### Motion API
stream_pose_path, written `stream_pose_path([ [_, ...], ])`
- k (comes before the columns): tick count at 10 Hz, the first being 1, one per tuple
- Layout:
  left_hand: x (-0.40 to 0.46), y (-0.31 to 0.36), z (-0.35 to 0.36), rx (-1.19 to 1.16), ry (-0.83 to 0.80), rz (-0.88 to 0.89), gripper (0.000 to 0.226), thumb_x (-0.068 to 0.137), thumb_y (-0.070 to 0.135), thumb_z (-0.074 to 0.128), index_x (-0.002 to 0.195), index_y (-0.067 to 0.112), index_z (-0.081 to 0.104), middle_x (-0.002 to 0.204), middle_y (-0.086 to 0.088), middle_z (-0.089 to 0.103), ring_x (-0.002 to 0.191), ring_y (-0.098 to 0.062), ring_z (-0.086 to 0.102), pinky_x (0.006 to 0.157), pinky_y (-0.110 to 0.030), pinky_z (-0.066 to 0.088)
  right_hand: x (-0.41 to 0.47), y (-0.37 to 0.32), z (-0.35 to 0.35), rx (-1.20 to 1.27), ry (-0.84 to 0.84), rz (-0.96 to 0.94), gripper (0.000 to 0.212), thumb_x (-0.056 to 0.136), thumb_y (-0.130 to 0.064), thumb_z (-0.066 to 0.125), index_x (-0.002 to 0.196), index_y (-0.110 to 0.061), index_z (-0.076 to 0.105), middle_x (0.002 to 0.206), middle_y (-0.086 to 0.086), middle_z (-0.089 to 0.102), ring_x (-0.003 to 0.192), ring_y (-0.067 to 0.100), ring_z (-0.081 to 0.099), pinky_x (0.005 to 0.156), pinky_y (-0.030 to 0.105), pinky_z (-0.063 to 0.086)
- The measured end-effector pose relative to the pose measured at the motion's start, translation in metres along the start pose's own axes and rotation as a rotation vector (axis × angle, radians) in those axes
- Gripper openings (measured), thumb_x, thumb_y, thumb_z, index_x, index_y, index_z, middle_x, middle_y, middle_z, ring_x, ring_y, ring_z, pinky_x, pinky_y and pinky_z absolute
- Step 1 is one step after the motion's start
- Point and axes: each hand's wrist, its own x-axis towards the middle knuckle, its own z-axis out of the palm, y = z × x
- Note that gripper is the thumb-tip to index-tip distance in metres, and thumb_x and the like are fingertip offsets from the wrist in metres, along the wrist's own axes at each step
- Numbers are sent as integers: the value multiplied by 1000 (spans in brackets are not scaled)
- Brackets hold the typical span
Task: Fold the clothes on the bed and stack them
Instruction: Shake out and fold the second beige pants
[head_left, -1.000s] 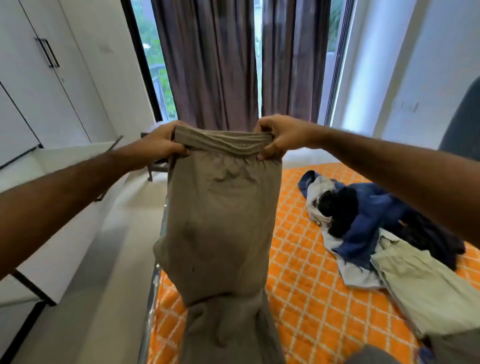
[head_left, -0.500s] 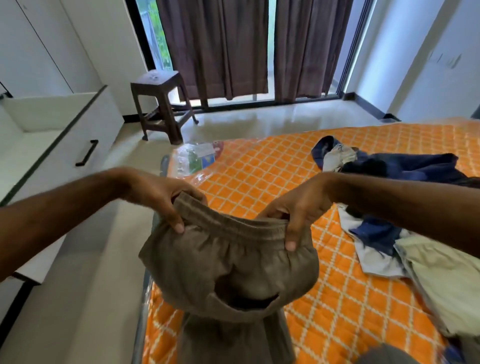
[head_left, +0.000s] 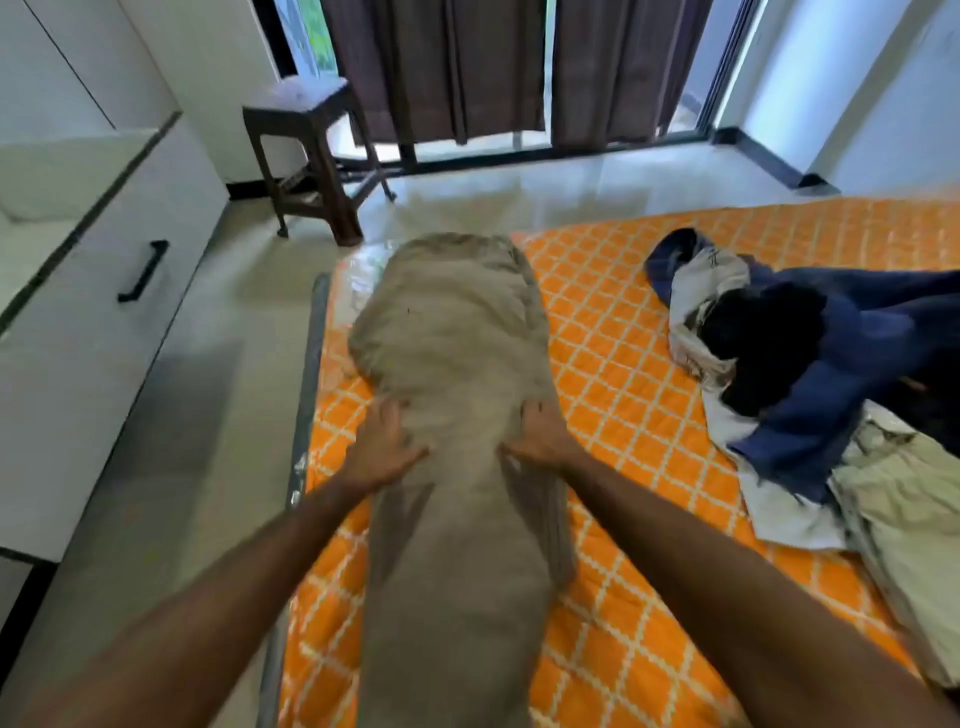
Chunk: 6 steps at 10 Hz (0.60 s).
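place: home bedroom | signs: bed (head_left: 649, 291) with orange quilt; curtains (head_left: 498, 62); white wardrobe (head_left: 78, 312); wooden stool (head_left: 306, 150)

khaki trousers (head_left: 457, 415): legs cut off at bottom edge | pale garment (head_left: 914, 525) right of trousers: cut off at right edge | whole view motion-blurred

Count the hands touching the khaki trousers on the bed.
2. The left hand rests on the left edge of the khaki trousers, the right hand on their right edge, both near mid-length.
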Motion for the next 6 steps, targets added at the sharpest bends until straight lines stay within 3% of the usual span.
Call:
stream_pose_path([
  [1, -32, -107, 85, 107, -50, -38, 133, 47, 96, 42, 143, 4, 40, 140, -21, 44, 132, -40, 42, 109, -45, 36, -42, 48, 59, 66, 43, 35, 81, 81, -47, 69, 142, -3, 39, 140, 21, 41, 132, 43, 42, 107, 43, 39],
  [2, -65, -148, 101, -82, -16, -200, 124, 48, 80, 65, 144, 7, 37, 138, -17, 46, 128, -35, 46, 107, -49, 42, -66, 81, 71, 118, 129, 81, 87, 74, -49, 74, 144, -11, 39, 139, 13, 39, 130, 38, 41, 105, 45, 41],
  [3, -78, -135, 95, -556, 11, -397, 121, 54, 58, 87, 148, 13, 24, 136, -17, 50, 121, -32, 55, 101, -51, 48, -83, 97, 75, 426, 136, 147, 106, 62, -46, 80, 148, -6, 33, 141, 16, 41, 127, 33, 50, 98, 37, 47],
  [4, -105, -114, 91, -862, -52, -490, 76, 83, 22, 80, 143, 14, 33, 129, -13, 60, 103, -28, 65, 82, -43, 55, -101, 100, 71, 881, -11, 206, 72, 80, -18, 84, 140, -2, 46, 130, 17, 64, 106, 29, 67, 66, 29, 55],
  [5, -126, -99, 83, -1029, -161, -466, 41, 91, 21, 68, 127, 5, 59, 117, -16, 71, 93, -28, 73, 71, -36, 59, -122, 93, 60, 1019, -200, 126, 28, 92, -12, 69, 121, -9, 68, 105, 8, 76, 82, 21, 71, 57, 28, 53],
  [6, -159, -84, 79, -1083, -267, -484, 32, 96, 24, 61, 119, 4, 67, 114, -15, 73, 93, -27, 73, 80, -38, 56, -144, 92, 58, 1077, -220, 69, 29, 90, -19, 72, 118, -12, 70, 110, 1, 76, 98, 18, 69, 79, 29, 52],
])
